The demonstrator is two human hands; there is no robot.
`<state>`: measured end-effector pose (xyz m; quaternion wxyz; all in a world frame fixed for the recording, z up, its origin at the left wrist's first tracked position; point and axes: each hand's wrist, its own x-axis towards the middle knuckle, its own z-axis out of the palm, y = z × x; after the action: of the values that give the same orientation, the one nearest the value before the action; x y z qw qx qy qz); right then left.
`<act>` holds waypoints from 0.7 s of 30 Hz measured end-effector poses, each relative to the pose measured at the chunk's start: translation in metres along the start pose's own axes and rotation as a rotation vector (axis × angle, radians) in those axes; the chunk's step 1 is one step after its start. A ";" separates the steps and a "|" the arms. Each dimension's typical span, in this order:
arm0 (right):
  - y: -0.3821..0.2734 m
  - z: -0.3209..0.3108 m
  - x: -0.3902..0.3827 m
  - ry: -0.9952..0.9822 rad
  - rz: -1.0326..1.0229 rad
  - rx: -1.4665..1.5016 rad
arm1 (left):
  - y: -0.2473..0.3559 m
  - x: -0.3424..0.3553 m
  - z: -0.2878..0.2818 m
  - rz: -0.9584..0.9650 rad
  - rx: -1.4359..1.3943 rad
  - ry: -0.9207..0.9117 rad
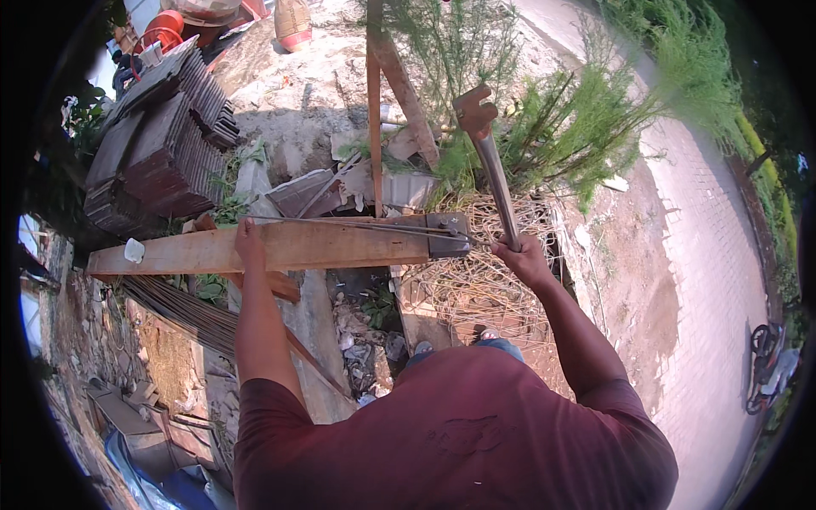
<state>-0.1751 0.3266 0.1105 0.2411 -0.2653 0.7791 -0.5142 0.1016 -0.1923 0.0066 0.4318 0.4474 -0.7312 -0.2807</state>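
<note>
A thick wooden beam (340,245) lies crosswise in front of me, with a dark metal bending block (449,235) at its right end. Along its top runs a thin steel rod (348,223) that reaches into the block. My left hand (249,243) is closed on the rod's left part, over the beam. Just right of the block, my right hand (524,259) grips the lower end of a rebar bender (495,174), a long steel bar with a notched, rusty head. The bender stands raised, its head pointing away from me. The rod's end inside the block is too small to make out.
A tangle of bent steel rods (484,297) lies below the block. Long straight rods (183,314) extend under the beam's left part, where a small white object (133,250) sits. Stacked roof tiles (161,161), feathery green shrubs (561,127) and a parked motorcycle (769,370) surround the spot.
</note>
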 end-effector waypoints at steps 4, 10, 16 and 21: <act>-0.015 -0.007 0.020 0.023 -0.013 0.033 | 0.008 0.024 0.011 0.061 -0.078 0.006; -0.036 -0.020 0.046 0.112 -0.003 0.189 | 0.052 0.047 -0.012 0.116 0.043 0.107; -0.005 0.006 0.064 0.077 0.079 0.195 | 0.030 0.030 -0.038 0.073 0.496 0.005; 0.062 0.018 0.072 0.020 0.257 0.071 | 0.015 -0.005 -0.027 -0.013 0.622 -0.184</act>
<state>-0.2270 0.2873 0.0390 0.3064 -0.1497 0.7904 -0.5089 0.1200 -0.1813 0.0293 0.2046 0.5354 -0.8150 -0.0858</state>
